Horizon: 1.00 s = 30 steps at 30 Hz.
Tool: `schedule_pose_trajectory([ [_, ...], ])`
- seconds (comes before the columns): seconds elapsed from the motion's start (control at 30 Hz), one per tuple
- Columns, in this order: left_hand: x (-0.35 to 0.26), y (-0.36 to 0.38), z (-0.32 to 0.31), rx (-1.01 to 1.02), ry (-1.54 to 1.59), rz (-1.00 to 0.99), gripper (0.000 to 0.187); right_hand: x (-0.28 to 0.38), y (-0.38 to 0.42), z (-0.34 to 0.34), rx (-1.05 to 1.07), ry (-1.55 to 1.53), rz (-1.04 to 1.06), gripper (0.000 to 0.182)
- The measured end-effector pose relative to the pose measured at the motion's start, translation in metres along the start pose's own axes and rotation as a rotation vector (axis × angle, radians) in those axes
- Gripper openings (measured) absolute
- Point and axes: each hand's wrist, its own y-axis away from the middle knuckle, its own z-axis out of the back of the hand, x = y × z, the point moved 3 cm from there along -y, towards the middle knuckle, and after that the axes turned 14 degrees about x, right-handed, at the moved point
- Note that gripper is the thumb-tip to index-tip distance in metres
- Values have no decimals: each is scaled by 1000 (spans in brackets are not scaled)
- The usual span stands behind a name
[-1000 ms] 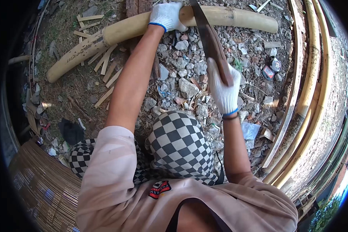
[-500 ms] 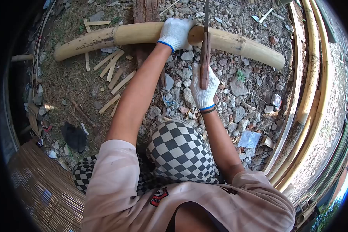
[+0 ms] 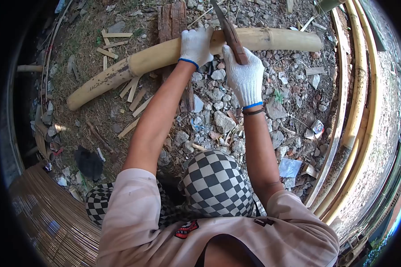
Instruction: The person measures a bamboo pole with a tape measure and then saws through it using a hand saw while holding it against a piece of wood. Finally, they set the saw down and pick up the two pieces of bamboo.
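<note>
A thick bamboo pole (image 3: 156, 58) lies tilted across a reddish-brown wooden block (image 3: 172, 20), its left end nearer to me. My left hand (image 3: 196, 46), in a white glove with a blue cuff, is wrapped over the middle of the pole. Just right of it, my gloved right hand (image 3: 246, 76) is closed on the wooden handle of a blade tool (image 3: 233, 39). The tool's dark blade points up and slightly left, crossing over the pole beside my left hand. The blade's far end is cut off by the top edge of the view.
Flat bamboo strips (image 3: 138, 107) lie scattered on the ground at the left. Long bamboo poles (image 3: 358, 89) run along the right side. A dark cloth-like item (image 3: 88, 163) lies at lower left, near a slatted bamboo mat (image 3: 53, 213). Stones cover the ground.
The pole has tilted, its left end nearer me and its right end farther away. My right hand has moved up towards the pole, and the tool now leans left.
</note>
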Motion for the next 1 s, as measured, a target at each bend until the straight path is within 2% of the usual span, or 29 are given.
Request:
schedule_pose_trajectory([
  [0.07,5,-8,13,240,45,-33,56,-26,17,-15,-127,10,182,27],
  [0.1,7,-11,19,361,66,-47,59,-41,27,-22,-149,-66,123,26],
  [0.17,10,-18,25,550,72,-103,68,-75,45,-37,-33,-238,-132,19],
  [0.23,12,-32,31,754,147,-212,75,-133,52,-66,-221,46,293,16],
  [0.27,15,-38,20,753,157,-243,77,-143,53,-70,-218,186,405,15],
  [0.3,16,-40,17,759,188,-226,76,-138,50,-69,-204,244,406,14],
  [0.37,19,-41,10,781,253,-188,75,-141,47,-57,-111,-119,197,14],
  [0.4,18,-35,19,718,254,-160,79,-125,50,-45,-63,-294,82,14],
  [0.5,1,-10,30,460,43,-111,90,-85,46,-14,-56,-487,-25,19],
  [0.53,-4,-1,25,400,-28,-75,100,-81,44,-9,-74,-406,-4,23],
  [0.63,-13,-1,19,473,-32,34,88,-75,49,1,-29,-468,-104,24],
  [0.67,-16,3,20,422,-39,26,86,-74,51,8,-65,-376,-26,25],
  [0.77,-16,14,10,289,-67,4,80,-33,76,30,-18,-464,-161,29],
  [0.83,-16,13,13,235,-69,-16,77,-32,90,30,-9,-436,-113,27],
  [0.87,-12,4,15,348,-27,-14,73,-33,98,31,-6,-419,-85,26],
  [0.9,-1,-10,14,445,25,-42,76,-34,106,31,-13,-344,-28,24],
  [0.97,10,-30,23,577,53,-76,83,-15,128,40,38,-485,-157,27],
  [1.0,6,-32,31,601,-33,-53,85,-10,136,43,50,-491,-217,28],
])
